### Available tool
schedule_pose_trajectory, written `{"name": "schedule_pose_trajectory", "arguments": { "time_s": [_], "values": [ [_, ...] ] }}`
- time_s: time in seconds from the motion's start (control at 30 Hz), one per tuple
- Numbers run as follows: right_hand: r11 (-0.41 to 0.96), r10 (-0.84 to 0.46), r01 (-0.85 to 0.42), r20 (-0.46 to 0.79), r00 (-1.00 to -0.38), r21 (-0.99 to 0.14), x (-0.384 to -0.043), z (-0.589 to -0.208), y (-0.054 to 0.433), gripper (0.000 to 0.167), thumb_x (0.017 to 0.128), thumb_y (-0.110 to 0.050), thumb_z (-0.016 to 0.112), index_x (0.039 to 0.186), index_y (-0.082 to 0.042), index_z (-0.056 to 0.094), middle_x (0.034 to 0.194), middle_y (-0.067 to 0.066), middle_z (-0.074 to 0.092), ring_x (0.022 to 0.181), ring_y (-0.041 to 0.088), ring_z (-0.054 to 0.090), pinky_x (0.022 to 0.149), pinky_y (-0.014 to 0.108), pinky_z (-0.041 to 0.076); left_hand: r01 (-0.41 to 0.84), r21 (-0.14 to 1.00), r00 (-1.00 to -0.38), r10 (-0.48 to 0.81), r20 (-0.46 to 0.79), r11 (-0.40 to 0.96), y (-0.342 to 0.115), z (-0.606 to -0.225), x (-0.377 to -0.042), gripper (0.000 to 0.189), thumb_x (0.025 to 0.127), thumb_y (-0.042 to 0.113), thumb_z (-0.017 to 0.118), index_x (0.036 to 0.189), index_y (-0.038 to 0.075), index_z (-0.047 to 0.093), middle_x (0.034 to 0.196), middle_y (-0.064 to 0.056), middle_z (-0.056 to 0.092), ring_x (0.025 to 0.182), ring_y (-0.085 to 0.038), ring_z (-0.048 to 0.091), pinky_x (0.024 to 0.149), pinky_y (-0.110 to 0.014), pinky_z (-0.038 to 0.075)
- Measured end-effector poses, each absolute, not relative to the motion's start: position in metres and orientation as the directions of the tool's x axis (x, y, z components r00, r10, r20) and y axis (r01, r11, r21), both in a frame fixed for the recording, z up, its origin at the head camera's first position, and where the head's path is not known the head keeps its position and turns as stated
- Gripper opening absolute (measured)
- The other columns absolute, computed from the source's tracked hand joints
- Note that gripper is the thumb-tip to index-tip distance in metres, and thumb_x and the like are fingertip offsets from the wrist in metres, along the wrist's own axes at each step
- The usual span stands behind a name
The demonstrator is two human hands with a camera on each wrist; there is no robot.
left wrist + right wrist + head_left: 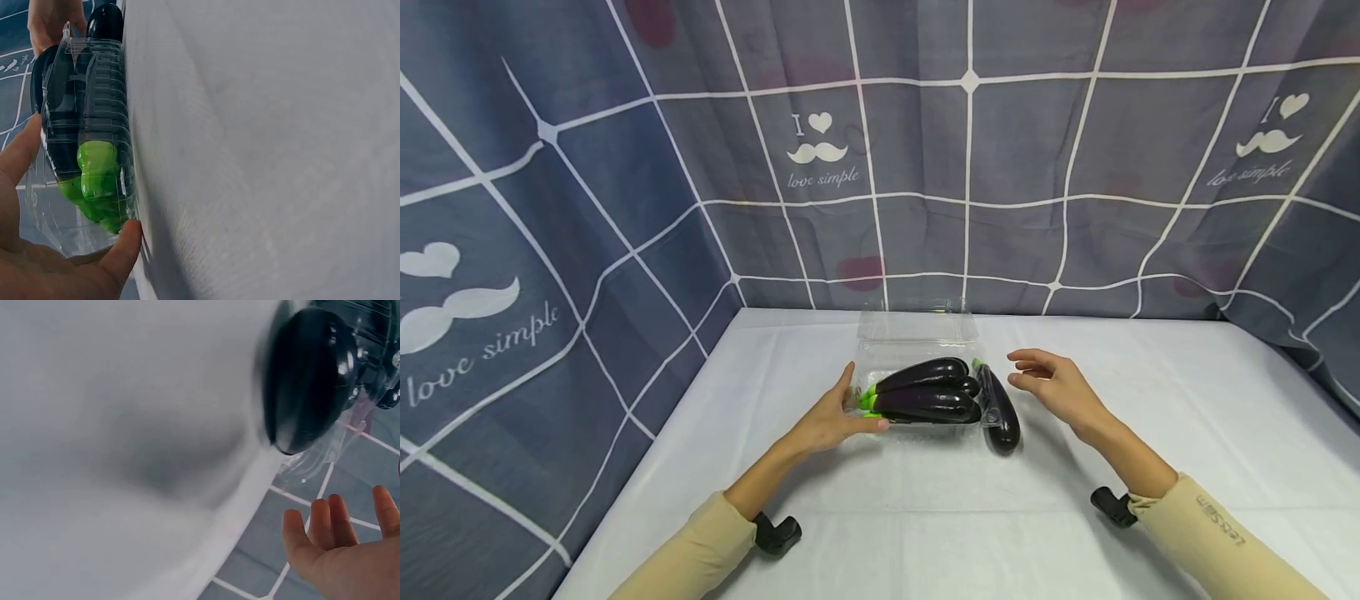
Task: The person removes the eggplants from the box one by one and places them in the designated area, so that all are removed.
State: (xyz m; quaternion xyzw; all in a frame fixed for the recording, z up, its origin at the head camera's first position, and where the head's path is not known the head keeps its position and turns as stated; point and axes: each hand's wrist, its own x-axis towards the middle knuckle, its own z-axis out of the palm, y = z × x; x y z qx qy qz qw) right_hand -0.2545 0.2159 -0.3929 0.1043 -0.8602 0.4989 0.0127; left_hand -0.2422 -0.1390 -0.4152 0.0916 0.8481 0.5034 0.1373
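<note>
A clear plastic clamshell box (917,354) stands on the white table with its lid raised at the back. Glossy dark eggplants (925,405) lie in it, green stems toward the left. My left hand (829,421) holds the box by its left end, thumb at the front corner and fingers at the far side; the left wrist view shows the thumb and a finger against the clear wall (106,125). Another eggplant (1002,417) lies on the table against the box's right end. My right hand (1056,387) hovers to the right of it, fingers loosely bent and holding nothing.
A white cloth covers the table (925,517). Grey-blue curtains (1015,167) with white grid lines hang behind it and along the left and right sides. Each wrist carries a small black camera (777,535).
</note>
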Motion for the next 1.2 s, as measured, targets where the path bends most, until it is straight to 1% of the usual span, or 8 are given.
{"name": "schedule_pose_trajectory", "arguments": {
  "time_s": [0.17, 0.33, 0.43, 0.6, 0.7, 0.87, 1.0, 1.2],
  "values": [
    [0.455, -0.191, -0.221, 0.148, -0.97, -0.863, -0.258, -0.385, 0.207, 0.042, 0.095, -0.015, 0.066, 0.132, 0.002, 0.059, 0.127, 0.025, 0.06, 0.119, 0.037, 0.054, 0.094, 0.044, 0.043, 0.01, 0.886, -0.946, 0.29, -0.141, 0.464, -0.138, -0.416, -0.242, 0.125, 0.076, 0.042, 0.085, 0.159, 0.014, -0.004, 0.158, -0.025, 0.021, 0.144, -0.036, 0.023, 0.106, -0.055, 0.035],
    [0.415, -0.224, -0.233, 0.15, -0.963, -0.879, -0.257, -0.379, 0.198, 0.046, 0.093, -0.014, 0.067, 0.135, 0.001, 0.056, 0.135, 0.023, 0.055, 0.126, 0.04, 0.047, 0.1, 0.048, 0.04, 0.019, 0.883, -0.946, 0.293, -0.135, 0.469, -0.138, -0.417, -0.243, 0.124, 0.077, 0.042, 0.084, 0.159, 0.014, -0.003, 0.158, -0.026, 0.021, 0.144, -0.038, 0.023, 0.106, -0.055, 0.035],
    [0.396, -0.242, -0.237, 0.148, -0.959, -0.887, -0.257, -0.378, 0.194, 0.047, 0.093, -0.013, 0.068, 0.136, 0.001, 0.055, 0.138, 0.022, 0.052, 0.129, 0.041, 0.045, 0.103, 0.049, 0.039, 0.017, 0.883, -0.947, 0.29, -0.136, 0.469, -0.139, -0.417, -0.243, 0.123, 0.077, 0.042, 0.084, 0.16, 0.014, -0.003, 0.157, -0.026, 0.021, 0.144, -0.038, 0.024, 0.106, -0.056, 0.034],
    [0.37, -0.27, -0.267, 0.172, -0.947, -0.89, -0.259, -0.377, 0.188, 0.045, 0.093, -0.011, 0.068, 0.135, 0.002, 0.056, 0.138, 0.021, 0.053, 0.129, 0.042, 0.044, 0.105, 0.049, 0.039, 0.022, 0.882, -0.947, 0.292, -0.133, 0.471, -0.139, -0.418, -0.243, 0.123, 0.077, 0.043, 0.084, 0.16, 0.014, -0.003, 0.157, -0.026, 0.022, 0.144, -0.037, 0.025, 0.107, -0.055, 0.034],
    [0.354, -0.295, -0.299, 0.198, -0.935, -0.886, -0.262, -0.376, 0.182, 0.046, 0.093, -0.01, 0.067, 0.135, 0.002, 0.056, 0.138, 0.02, 0.053, 0.129, 0.041, 0.045, 0.106, 0.048, 0.037, 0.023, 0.883, -0.948, 0.292, -0.13, 0.468, -0.139, -0.417, -0.243, 0.124, 0.077, 0.043, 0.084, 0.159, 0.013, -0.003, 0.156, -0.027, 0.023, 0.144, -0.037, 0.025, 0.107, -0.055, 0.034],
    [0.331, -0.322, -0.341, 0.234, -0.917, -0.88, -0.265, -0.373, 0.171, 0.047, 0.091, -0.007, 0.068, 0.136, 0.002, 0.055, 0.139, 0.019, 0.053, 0.127, 0.036, 0.047, 0.107, 0.05, 0.036, 0.03, 0.886, -0.948, 0.295, -0.122, 0.462, -0.139, -0.417, -0.243, 0.123, 0.078, 0.04, 0.084, 0.159, 0.012, -0.004, 0.158, -0.025, 0.02, 0.145, -0.036, 0.023, 0.108, -0.055, 0.033],
    [0.334, -0.346, -0.36, 0.242, -0.906, -0.871, -0.266, -0.37, 0.164, 0.047, 0.091, -0.009, 0.069, 0.136, 0.001, 0.056, 0.138, 0.017, 0.054, 0.127, 0.034, 0.047, 0.107, 0.051, 0.035, 0.031, 0.884, -0.948, 0.294, -0.121, 0.466, -0.138, -0.416, -0.243, 0.122, 0.079, 0.038, 0.084, 0.159, 0.012, -0.004, 0.16, -0.022, 0.017, 0.145, -0.035, 0.021, 0.109, -0.054, 0.03],
    [0.335, -0.383, -0.382, 0.246, -0.89, -0.861, -0.264, -0.366, 0.151, 0.049, 0.092, -0.013, 0.069, 0.137, 0.0, 0.055, 0.138, 0.015, 0.055, 0.129, 0.033, 0.046, 0.108, 0.049, 0.035, 0.018, 0.878, -0.949, 0.285, -0.136, 0.478, -0.137, -0.416, -0.243, 0.123, 0.078, 0.039, 0.085, 0.159, 0.013, -0.004, 0.158, -0.024, 0.021, 0.145, -0.035, 0.023, 0.108, -0.054, 0.032]
  ]
}}
